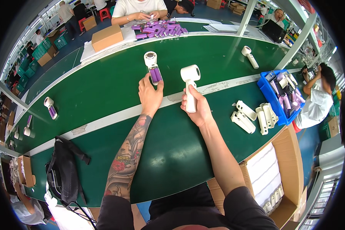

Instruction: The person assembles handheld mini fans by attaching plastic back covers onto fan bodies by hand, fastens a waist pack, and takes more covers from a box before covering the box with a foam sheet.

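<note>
Right hand (197, 106): clasped around handle of white device (188, 74), above far edge of tabletop (172, 153)
Left hand (151, 95): fingers grasping lower end of open-handled device (152, 64), purple cells (155, 75) exposed, beyond far edge
White shells (242, 122), blue bin (271, 100): near tabletop's right edge

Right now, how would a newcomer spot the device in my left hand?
Find the green surface beyond the white rail. Near that rail, the left hand holds a white device. Its open handle shows purple cells; the device in the right hand looks closed.
</note>
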### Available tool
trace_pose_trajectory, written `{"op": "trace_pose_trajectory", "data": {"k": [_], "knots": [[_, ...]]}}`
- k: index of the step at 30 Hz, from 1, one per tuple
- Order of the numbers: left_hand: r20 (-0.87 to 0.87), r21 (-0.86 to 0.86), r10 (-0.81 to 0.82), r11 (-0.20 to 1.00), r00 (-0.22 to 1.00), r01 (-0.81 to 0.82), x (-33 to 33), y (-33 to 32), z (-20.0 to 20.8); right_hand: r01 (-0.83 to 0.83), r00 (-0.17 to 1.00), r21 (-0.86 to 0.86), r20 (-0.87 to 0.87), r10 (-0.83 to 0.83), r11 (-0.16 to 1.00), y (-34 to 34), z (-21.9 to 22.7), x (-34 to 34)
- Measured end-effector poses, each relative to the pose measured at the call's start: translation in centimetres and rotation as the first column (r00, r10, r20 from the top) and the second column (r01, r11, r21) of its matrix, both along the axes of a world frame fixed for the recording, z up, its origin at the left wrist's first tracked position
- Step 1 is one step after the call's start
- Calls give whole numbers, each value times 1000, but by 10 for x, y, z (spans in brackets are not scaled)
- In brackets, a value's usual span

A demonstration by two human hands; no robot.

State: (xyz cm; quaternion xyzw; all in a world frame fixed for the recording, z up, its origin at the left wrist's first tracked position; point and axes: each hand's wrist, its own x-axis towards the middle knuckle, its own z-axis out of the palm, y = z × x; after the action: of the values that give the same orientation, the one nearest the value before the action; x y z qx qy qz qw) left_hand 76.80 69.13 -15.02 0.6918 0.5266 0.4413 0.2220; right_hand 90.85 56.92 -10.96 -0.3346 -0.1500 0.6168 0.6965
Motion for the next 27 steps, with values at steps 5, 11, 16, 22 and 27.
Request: {"op": "trace_pose_trajectory", "data": {"k": [5,11,16,22,27], "knots": [[-253,-19,126,991,959,-135,23,35,-1,-24,999,32,-28,25,999,6,-6,0],[-475,-45,133,984,870,-175,30,60,7,-17,999,-92,39,21,996,4,9,-15],[-22,-558,-314,792,949,249,3,67,33,-183,977,-40,100,186,982,-6,16,-11],[610,-300,-144,868,779,395,-13,6,28,-318,931,52,208,301,947,-3,2,8],[893,-144,-150,798,425,585,-34,-15,19,323,803,213,453,-386,922,4,-2,20]]}}
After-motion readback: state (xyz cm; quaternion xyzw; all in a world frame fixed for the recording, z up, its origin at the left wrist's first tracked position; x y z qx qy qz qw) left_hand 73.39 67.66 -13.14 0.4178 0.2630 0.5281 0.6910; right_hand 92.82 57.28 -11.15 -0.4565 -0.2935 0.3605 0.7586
